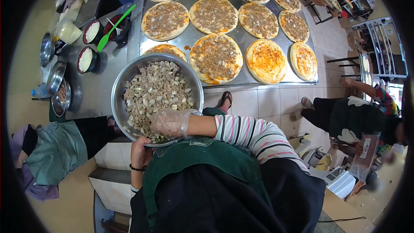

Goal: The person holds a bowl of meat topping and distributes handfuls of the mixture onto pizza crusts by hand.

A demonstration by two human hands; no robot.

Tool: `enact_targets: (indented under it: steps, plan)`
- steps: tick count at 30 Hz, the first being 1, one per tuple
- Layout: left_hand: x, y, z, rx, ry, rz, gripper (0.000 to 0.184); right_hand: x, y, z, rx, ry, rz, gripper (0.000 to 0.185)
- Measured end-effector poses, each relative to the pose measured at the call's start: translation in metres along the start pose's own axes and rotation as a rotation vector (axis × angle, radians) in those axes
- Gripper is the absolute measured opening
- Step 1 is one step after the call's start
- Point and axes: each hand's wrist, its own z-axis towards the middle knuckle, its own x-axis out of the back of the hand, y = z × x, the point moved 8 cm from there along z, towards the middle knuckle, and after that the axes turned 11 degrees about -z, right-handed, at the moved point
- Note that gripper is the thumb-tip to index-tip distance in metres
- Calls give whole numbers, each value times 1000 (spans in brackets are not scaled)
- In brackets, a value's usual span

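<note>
While the left grip (139,152) holds the bowl (196,87), filling (157,84) touches the right grip (169,123), closure unclear.

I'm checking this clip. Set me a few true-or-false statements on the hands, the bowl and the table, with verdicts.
1. The gloved right hand is in the meat mixture in the metal bowl. True.
2. Both hands wear gloves. False: the left hand is bare, with a dark bracelet at the wrist.
3. A green spatula lies outside the bowl, near small dark tubs. True.
4. Every dough round on the table carries meat. False: one near-row round shows orange sauce but no meat.
5. The left hand is at the near edge of the bowl. True.
6. The right arm's clothing is plain green. False: its sleeve is striped.
</note>
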Motion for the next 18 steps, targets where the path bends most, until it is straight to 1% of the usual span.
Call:
enact_targets:
  steps: [2,4,5,7,8,9,10,11,13,14,16,17,18]
  plan:
    - [7,2,-1,2,21,2,20,2,3,1,13,-11,17,11]
    - [12,2,0,40,-26,10,30,15,27,-1,-121,77,133,8]
    - [12,2,-1,35,-22,5,30,34,35,-4,-80,231,211,12]
    - [10,4,-1,-8,-31,-46,44,67,65,-21,-321,323,510,14]
    - [12,6,-1,-9,-28,-48,44,65,89,-33,-417,341,705,16]
    - [15,6,-1,11,-24,-36,48,60,114,-47,-513,355,897,17]
    - [16,5,-1,32,-20,-25,53,63,135,-63,-572,405,952,16]
    - [16,6,-1,32,-19,-30,53,65,157,-79,-633,455,1008,15]
    - [12,10,-2,-1,-47,-59,52,52,208,-108,-808,462,657,18]
    - [11,11,-2,-3,-50,-58,52,44,222,-113,-807,464,655,18]
    - [12,13,-1,-7,-19,-153,45,41,241,-120,-897,340,17,19]
    - [12,14,0,-10,-20,-154,45,32,247,-119,-894,340,16,19]
    - [12,14,1,-16,-27,-151,46,28,249,-117,-915,282,-179,19]
